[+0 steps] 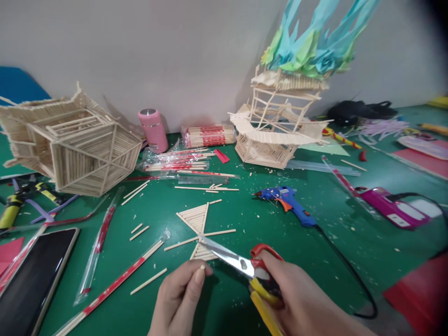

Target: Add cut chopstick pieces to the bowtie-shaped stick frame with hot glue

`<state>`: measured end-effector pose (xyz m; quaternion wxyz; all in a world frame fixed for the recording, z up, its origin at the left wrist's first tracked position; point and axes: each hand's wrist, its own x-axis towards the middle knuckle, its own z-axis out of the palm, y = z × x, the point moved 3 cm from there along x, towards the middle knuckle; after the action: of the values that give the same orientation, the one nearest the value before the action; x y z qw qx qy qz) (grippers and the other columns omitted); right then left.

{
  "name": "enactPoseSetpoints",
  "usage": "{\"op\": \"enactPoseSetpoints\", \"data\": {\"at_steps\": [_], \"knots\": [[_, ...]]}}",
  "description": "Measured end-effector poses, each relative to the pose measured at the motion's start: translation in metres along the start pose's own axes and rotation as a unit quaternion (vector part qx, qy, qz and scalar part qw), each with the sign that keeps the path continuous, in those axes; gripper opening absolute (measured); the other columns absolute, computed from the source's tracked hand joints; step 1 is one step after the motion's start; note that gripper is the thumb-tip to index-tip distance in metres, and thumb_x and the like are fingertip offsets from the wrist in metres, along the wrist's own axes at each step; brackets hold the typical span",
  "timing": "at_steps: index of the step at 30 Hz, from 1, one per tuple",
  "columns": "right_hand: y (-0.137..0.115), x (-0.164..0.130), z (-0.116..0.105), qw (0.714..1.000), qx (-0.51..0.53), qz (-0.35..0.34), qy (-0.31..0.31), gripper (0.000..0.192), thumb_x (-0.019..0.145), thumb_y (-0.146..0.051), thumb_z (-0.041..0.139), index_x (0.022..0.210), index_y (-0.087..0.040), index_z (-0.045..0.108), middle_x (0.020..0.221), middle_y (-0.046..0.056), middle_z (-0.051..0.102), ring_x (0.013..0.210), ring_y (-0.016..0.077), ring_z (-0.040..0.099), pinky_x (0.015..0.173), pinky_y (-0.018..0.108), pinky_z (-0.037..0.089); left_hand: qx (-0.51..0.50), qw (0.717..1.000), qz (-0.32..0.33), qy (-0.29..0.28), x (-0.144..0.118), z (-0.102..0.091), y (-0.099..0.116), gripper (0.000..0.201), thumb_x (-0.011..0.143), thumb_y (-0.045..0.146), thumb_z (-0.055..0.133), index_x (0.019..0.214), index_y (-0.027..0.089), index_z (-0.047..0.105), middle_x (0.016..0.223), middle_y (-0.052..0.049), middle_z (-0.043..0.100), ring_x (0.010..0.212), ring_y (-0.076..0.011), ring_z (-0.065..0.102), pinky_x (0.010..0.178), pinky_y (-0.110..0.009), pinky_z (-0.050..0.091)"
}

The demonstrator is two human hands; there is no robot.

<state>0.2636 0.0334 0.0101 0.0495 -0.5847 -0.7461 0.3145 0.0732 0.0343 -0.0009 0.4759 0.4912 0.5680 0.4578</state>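
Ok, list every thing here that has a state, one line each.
Scissors: blades nearly shut, tips at the stick fan, held in the right hand.
Left hand: pinching a short stick piece.
Stick fan: flat on the table, part built.
Glue gun: lying on its side, corded.
Pink flask: upright, lid on.
Tablet: screen dark.
Stick house: tipped on its side.
Stick tower: upright.

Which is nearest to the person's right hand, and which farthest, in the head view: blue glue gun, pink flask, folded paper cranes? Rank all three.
From the right hand:
1. Blue glue gun, just beyond the hand on the green table.
2. Pink flask, far left, by the wall.
3. Folded paper cranes, high up atop the stick tower.
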Motion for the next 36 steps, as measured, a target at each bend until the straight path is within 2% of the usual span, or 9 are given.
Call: {"op": "enactPoseSetpoints", "data": {"at_steps": [3,7,10,13,20,28,36], "knots": [[-0.002,-0.001,-0.006,1.0,0.006,-0.006,0.024,0.015,0.071,-0.026,0.053,0.076,-0.023,0.04,0.063,-0.001,0.057,0.052,0.0149,0.053,0.045,0.024,0.038,-0.046,0.996,-0.072,-0.026,0.002,-0.002,-0.007,0.031,0.077,0.048,0.056,0.076,0.019,0.068,0.065,-0.002,0.056,0.061,-0.0134,0.048,0.056,-0.021,0.042],[-0.005,-0.004,-0.007,0.999,-0.014,-0.013,0.029,0.021,0.066,-0.03,0.059,0.076,-0.022,0.043,0.067,0.002,0.06,0.056,0.0175,0.057,0.048,0.027,0.044,-0.128,0.984,-0.109,-0.06,0.003,-0.002,-0.014,0.031,0.078,0.048,0.056,0.086,0.02,0.065,0.067,0.001,0.051,0.059,-0.0102,0.043,0.053,-0.018,0.039],[-0.007,-0.006,-0.008,0.999,-0.021,-0.015,0.036,0.02,0.064,-0.027,0.059,0.078,-0.021,0.045,0.068,0.003,0.061,0.058,0.0189,0.059,0.05,0.029,0.048,-0.149,0.978,-0.096,-0.107,0.003,-0.003,-0.019,0.028,0.079,0.046,0.056,0.083,0.02,0.064,0.073,-0.001,0.055,0.063,-0.0103,0.047,0.055,-0.017,0.041],[-0.009,-0.007,-0.011,0.998,-0.03,-0.023,0.048,0.021,0.062,-0.026,0.06,0.078,-0.02,0.047,0.068,0.004,0.061,0.059,0.0194,0.06,0.051,0.029,0.049,-0.145,0.978,-0.086,-0.125,0.003,-0.007,-0.027,0.022,0.081,0.042,0.055,0.085,0.021,0.064,0.08,-0.002,0.059,0.066,-0.0103,0.051,0.059,-0.017,0.043],[-0.009,-0.007,-0.011,0.997,-0.043,-0.023,0.055,0.019,0.063,-0.028,0.06,0.076,-0.02,0.049,0.068,0.005,0.06,0.062,0.0214,0.06,0.053,0.032,0.05,-0.046,0.994,-0.049,-0.088,0.003,-0.018,-0.043,0.021,0.078,0.034,0.06,0.093,0.021,0.067,0.09,-0.005,0.064,0.08,-0.0162,0.057,0.07,-0.022,0.047],[-0.008,-0.007,-0.01,0.997,-0.035,-0.031,0.063,0.023,0.063,-0.029,0.063,0.079,-0.019,0.05,0.069,0.005,0.06,0.063,0.0206,0.059,0.054,0.031,0.05,-0.054,0.995,0.013,-0.088,0.007,-0.013,-0.027,0.013,0.081,0.028,0.057,0.088,0.026,0.068,0.079,0.001,0.067,0.072,-0.0121,0.061,0.063,-0.015,0.048],[-0.007,-0.008,-0.009,0.998,-0.034,-0.023,0.046,0.023,0.063,-0.029,0.062,0.08,-0.018,0.05,0.072,0.006,0.06,0.064,0.0209,0.059,0.057,0.033,0.051,-0.031,0.996,0.035,-0.08,0.007,-0.013,-0.021,0.016,0.081,0.027,0.057,0.09,0.023,0.069,0.076,-0.002,0.066,0.065,-0.013,0.059,0.056,-0.017,0.047]]}}
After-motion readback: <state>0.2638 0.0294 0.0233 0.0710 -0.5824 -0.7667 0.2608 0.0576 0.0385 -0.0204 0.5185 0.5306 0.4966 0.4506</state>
